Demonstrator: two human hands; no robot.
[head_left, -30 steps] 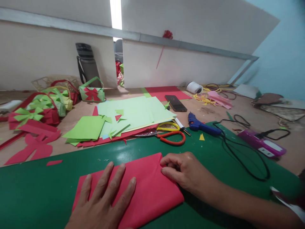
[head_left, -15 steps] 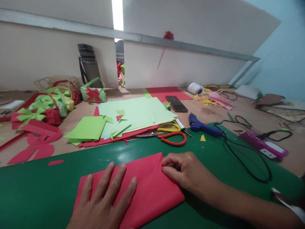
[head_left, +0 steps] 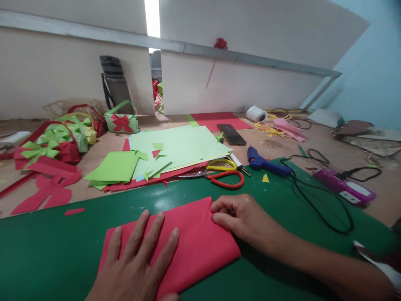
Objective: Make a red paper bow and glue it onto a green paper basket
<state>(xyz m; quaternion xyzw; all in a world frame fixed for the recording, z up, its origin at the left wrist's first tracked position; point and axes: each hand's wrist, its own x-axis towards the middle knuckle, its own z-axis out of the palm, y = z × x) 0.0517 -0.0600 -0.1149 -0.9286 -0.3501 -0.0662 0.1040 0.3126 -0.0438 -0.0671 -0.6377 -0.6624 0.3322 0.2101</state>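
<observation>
A folded sheet of red paper (head_left: 197, 246) lies on the green mat (head_left: 46, 246) in front of me. My left hand (head_left: 134, 255) rests flat on its left half, fingers spread. At the upper right edge of the sheet, my right hand (head_left: 242, 217) is closed in a pinch on the paper, thumb toward me. The tip of the pinch hides the exact bit of edge being gripped. Just beyond the sheet lie scissors (head_left: 227, 179) with one yellow and one orange handle loop.
Behind the mat are pale green sheets (head_left: 178, 146), a green paper stack (head_left: 111, 167) and a phone (head_left: 231, 134). A blue glue gun (head_left: 266, 163) trails its cord beside a purple power strip (head_left: 344, 184). Paper baskets (head_left: 122, 123) and a dark bottle (head_left: 115, 85) stand at the left.
Both hands keep nearly the same places on the red paper. The whole view has shifted very slightly; nothing has been picked up or let go.
</observation>
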